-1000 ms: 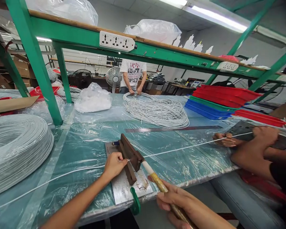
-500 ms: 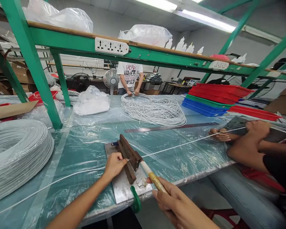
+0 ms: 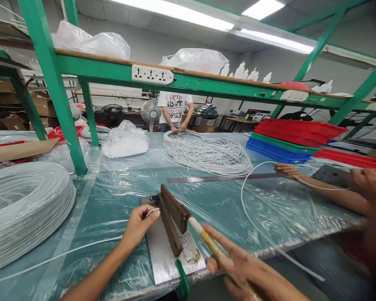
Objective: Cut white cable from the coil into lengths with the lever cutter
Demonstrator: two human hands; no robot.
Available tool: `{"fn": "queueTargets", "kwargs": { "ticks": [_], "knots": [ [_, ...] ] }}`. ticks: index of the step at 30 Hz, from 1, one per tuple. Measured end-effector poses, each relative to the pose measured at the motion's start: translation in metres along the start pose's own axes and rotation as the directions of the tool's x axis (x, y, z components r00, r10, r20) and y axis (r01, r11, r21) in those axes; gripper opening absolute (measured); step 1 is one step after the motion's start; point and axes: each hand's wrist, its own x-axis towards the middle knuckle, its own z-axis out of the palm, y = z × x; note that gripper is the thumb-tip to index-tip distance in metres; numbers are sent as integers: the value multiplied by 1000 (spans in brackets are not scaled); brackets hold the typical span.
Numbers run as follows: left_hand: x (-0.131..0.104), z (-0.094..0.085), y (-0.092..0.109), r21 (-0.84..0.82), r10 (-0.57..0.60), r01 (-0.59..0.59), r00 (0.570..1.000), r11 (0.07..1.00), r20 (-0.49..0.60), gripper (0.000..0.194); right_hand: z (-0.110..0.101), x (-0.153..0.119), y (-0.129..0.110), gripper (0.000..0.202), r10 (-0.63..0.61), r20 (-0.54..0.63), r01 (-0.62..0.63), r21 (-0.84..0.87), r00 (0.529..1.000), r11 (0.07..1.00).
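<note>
Left of the brown metal cutter (image 3: 169, 221), my left hand (image 3: 141, 223) pinches the end of a white cable (image 3: 81, 249) that trails off to the lower left. The cutter is mounted on a silver plate (image 3: 163, 259), and a gap shows between its two bars. My right hand (image 3: 227, 261) is around the cutter's handle (image 3: 211, 242), white at the tip and yellowish further down; some of its fingers are stretched along it. A separate white cable (image 3: 246, 200) curves over the table on the right, its loose end hanging past the front edge.
A co-worker's hand (image 3: 286, 170) holds the curved cable at right. Cable coils lie at left (image 3: 28, 213) and centre back (image 3: 209, 154), where another person (image 3: 175, 110) stands. A steel ruler (image 3: 219, 178), stacked trays (image 3: 288, 140) and a green clamp (image 3: 182, 280) are also there.
The cutter's bars have spread apart and my left hand has drawn back leftward with its cable end. The right-hand cable, straight before, now curves loosely. The co-worker's hands have moved. The view has shifted slightly.
</note>
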Motion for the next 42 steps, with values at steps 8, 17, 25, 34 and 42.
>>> {"fn": "queueTargets", "kwargs": {
  "ticks": [8,17,25,34,42],
  "knots": [
    [-32,3,-5,-17,-22,22,999,1000,-35,49,19,70,-126,47,-180,240,176,41,954,984],
    [-51,-2,-18,167,243,-253,967,953,75,37,52,224,-185,57,-336,171,353,-79,926,932],
    [-53,-5,-9,184,300,-292,954,939,-16,40,70,279,-169,50,-471,43,466,-250,881,849],
    [-42,-14,57,-370,92,-211,945,905,-314,48,66,175,-54,26,-630,432,740,-558,645,375],
    [-44,27,109,-578,49,-153,980,802,-192,48,67,98,10,26,-353,734,757,-326,580,566]
  ]
}}
